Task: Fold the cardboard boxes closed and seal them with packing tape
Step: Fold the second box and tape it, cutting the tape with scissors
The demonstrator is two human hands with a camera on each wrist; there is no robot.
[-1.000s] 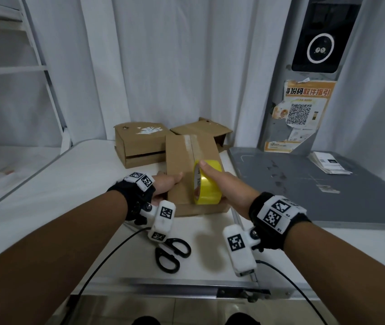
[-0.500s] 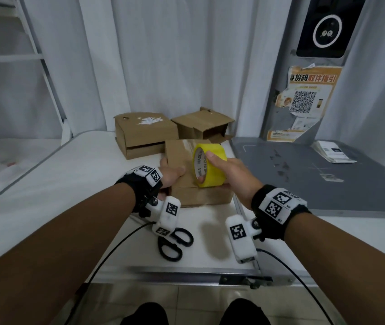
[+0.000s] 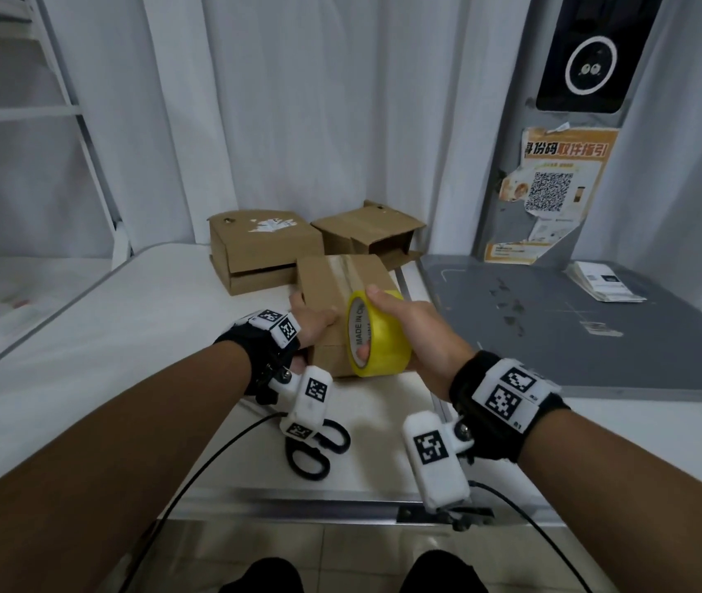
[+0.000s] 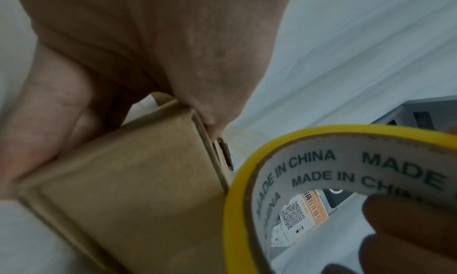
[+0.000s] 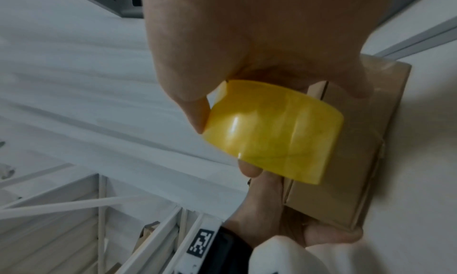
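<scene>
A small closed cardboard box (image 3: 332,284) lies mid-table with a clear tape strip (image 3: 347,269) along its top seam. My left hand (image 3: 312,318) grips the box's near left corner, thumb on top and fingers down the side; the left wrist view shows this box (image 4: 138,180) close up. My right hand (image 3: 413,327) holds the yellow tape roll (image 3: 377,336) upright against the box's near end, thumb on top and a finger inside the core. The roll (image 5: 272,129) covers part of the box (image 5: 358,161) in the right wrist view. I cannot see any tape pulled free.
Two more brown boxes stand behind: one (image 3: 263,250) at the left, one (image 3: 368,233) with flaps ajar at the right. Black scissors (image 3: 315,447) lie near the table's front edge. A grey platform (image 3: 576,331) with papers (image 3: 603,282) is on the right.
The roll rose over the box top half a second ago and has come back down to the box's near end. My left hand has kept its grip on the box.
</scene>
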